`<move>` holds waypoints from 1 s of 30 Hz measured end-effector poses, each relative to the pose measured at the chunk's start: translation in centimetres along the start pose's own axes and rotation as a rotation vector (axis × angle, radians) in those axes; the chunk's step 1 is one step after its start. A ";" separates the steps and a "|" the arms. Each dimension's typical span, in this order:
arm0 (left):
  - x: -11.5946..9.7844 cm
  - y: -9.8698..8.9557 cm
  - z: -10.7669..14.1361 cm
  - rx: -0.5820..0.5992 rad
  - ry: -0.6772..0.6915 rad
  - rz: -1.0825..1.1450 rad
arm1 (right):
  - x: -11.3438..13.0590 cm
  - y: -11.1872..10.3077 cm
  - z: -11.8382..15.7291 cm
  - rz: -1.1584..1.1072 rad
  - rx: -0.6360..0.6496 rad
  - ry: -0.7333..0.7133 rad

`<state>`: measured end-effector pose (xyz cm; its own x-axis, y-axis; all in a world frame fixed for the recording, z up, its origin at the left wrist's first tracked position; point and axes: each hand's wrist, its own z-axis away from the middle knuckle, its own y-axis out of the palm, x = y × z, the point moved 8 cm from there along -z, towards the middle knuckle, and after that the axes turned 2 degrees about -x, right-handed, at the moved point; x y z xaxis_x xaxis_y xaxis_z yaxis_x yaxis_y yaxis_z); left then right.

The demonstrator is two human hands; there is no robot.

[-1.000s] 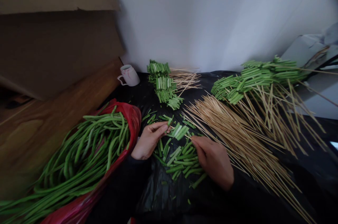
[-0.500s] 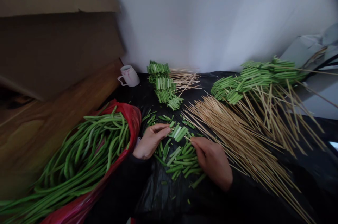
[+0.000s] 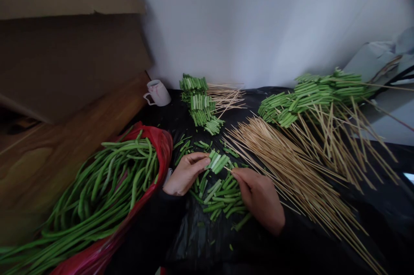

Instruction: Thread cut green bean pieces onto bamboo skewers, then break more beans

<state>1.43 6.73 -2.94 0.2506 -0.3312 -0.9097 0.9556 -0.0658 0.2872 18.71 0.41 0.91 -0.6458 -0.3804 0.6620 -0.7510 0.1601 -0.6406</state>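
Several cut green bean pieces (image 3: 218, 161) sit side by side on a thin wooden skewer (image 3: 229, 169). The skewer's lower right part is pinched in my right hand (image 3: 261, 199). My left hand (image 3: 186, 173) is closed at the other end, its thumb and finger at the outermost bean piece. Just below the hands lies a loose pile of cut bean pieces (image 3: 224, 199) on black plastic (image 3: 200, 244). To the right of my right hand is a large heap of bare skewers (image 3: 291, 171).
A red bag (image 3: 166, 145) of long green beans (image 3: 110, 180) is at the left. Filled skewers lie stacked at the back centre (image 3: 202, 109) and back right (image 3: 317, 93). A white mug (image 3: 158, 93) stands near the wall (image 3: 242, 24), beside cardboard (image 3: 71, 59).
The bean piece that was apart at my left fingertips now sits against the others on the skewer. My hands have otherwise barely moved.
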 end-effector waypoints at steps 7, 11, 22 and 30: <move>-2.7 -0.5 0.1 0.004 0.277 -0.555 | -0.7 -1.4 -0.5 0.000 -0.065 0.005; -3.5 -0.1 0.5 0.016 0.459 -1.048 | -0.4 -1.5 -0.6 0.042 -0.077 -0.004; -2.0 2.2 1.2 0.311 0.428 -1.243 | 0.1 -1.7 -0.6 0.047 -0.067 -0.002; -1.3 3.0 2.3 0.530 0.379 -1.262 | -0.2 -1.1 -0.5 0.060 -0.047 0.001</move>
<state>3.57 4.82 -0.20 -0.6071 0.4768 -0.6357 0.4167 -0.4902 -0.7656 19.63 0.78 1.70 -0.6903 -0.3676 0.6232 -0.7163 0.2255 -0.6604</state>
